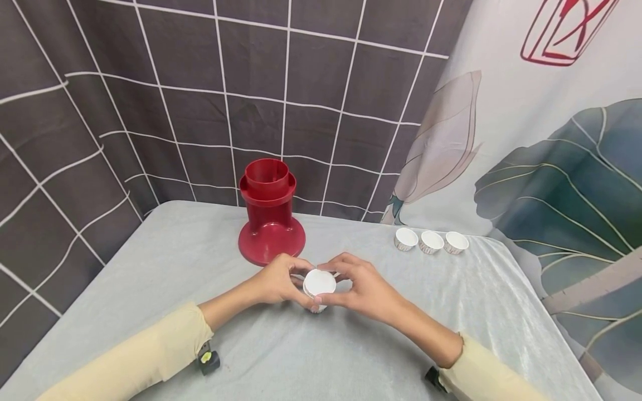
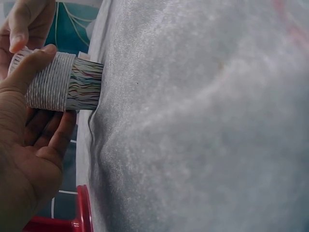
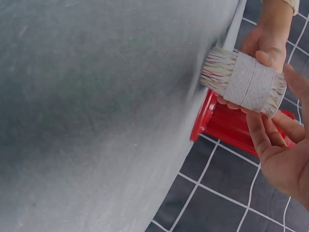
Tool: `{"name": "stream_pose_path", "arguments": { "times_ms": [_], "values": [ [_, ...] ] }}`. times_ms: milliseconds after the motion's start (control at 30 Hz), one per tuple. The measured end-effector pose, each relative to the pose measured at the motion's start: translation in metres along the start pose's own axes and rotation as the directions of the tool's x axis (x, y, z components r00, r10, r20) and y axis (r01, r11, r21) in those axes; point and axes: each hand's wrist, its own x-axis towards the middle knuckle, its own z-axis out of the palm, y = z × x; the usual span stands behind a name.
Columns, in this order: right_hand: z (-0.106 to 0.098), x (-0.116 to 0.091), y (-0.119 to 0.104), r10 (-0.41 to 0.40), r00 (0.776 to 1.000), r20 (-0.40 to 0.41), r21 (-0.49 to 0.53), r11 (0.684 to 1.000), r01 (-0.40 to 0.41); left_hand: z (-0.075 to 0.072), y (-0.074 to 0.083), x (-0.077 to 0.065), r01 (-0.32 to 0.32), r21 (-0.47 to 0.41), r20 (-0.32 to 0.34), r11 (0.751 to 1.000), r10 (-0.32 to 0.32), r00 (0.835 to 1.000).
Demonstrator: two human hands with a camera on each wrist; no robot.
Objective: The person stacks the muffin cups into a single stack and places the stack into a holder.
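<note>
Nearest the head camera, a cream left sleeve [image 1: 135, 353] at eight o'clock and a cream right sleeve [image 1: 489, 370] at four. At the centre of that dial, just below mid-view, a stack of white paper cups [image 1: 320, 283]: stands upright, shows a white top, pleated rims and, lower down, fine coloured lines. Comes down to the grey cloth [image 1: 351, 362] at its base; hard to tell whether bearing on it fully. At nine o'clock, left hand [image 1: 277, 281], thumb and fingers curved round the stack's side. At three o'clock, right hand [image 1: 365, 287], thumb and fingers pinching the upper end. Behind each hand, at the cuff, a black device [image 1: 208, 359], the left one with a yellow-green patch.

At eleven o'clock, near the left hand, a red stand [image 1: 271, 211]: rises from a round base to an open cylinder. At two o'clock, well apart, three white cups [image 1: 432, 242] in a row, mouths up. Beyond, at twelve, a dark curtain [image 1: 256, 67] with white grid lines; past two, a leaf-printed curtain [image 1: 511, 100].
</note>
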Motion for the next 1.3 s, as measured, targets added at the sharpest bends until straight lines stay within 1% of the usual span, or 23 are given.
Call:
{"name": "stream_pose_path", "arguments": {
  "times_ms": [200,367,567,633,833,967,1100,1233,1300],
  "values": [
    [0.005,-0.001,0.003,0.001,1.0,0.015,-0.028,1.0,0.0,0.0,0.0,-0.001,-0.002,-0.001,0.005,1.0,0.002,1.0],
    [0.006,0.001,0.005,-0.008,1.0,0.015,-0.055,0.998,0.009,0.0,0.0,-0.001,-0.008,-0.024,0.012,1.0,0.008,1.0],
    [-0.003,0.009,0.002,-0.044,0.998,0.042,-0.16,0.986,0.05,0.0,0.002,0.0,-0.006,-0.04,0.009,0.999,0.007,1.0],
    [-0.006,0.012,-0.001,-0.025,0.998,0.06,-0.181,0.983,0.036,0.0,0.003,0.0,-0.002,-0.041,0.011,0.999,0.002,1.0],
    [-0.009,0.02,-0.009,0.068,0.993,0.092,-0.197,0.979,-0.049,0.0,0.004,0.001,0.008,-0.033,0.005,0.999,-0.008,1.0],
    [-0.008,0.022,-0.01,0.085,0.992,0.092,-0.182,0.981,-0.067,0.0,0.002,0.001,0.007,-0.012,-0.001,1.0,-0.007,1.0],
    [-0.005,0.02,-0.008,0.095,0.992,0.086,-0.175,0.981,-0.079,0.0,0.0,0.0,0.008,-0.016,0.003,1.0,-0.008,1.0],
    [-0.003,0.021,-0.01,0.137,0.987,0.081,-0.167,0.978,-0.122,0.0,0.001,-0.001,0.007,-0.02,0.003,1.0,-0.007,1.0],
    [-0.003,0.022,-0.01,0.144,0.986,0.079,-0.168,0.977,-0.13,0.0,0.001,-0.001,0.01,-0.022,0.0,1.0,-0.01,1.0]
  ]
}}
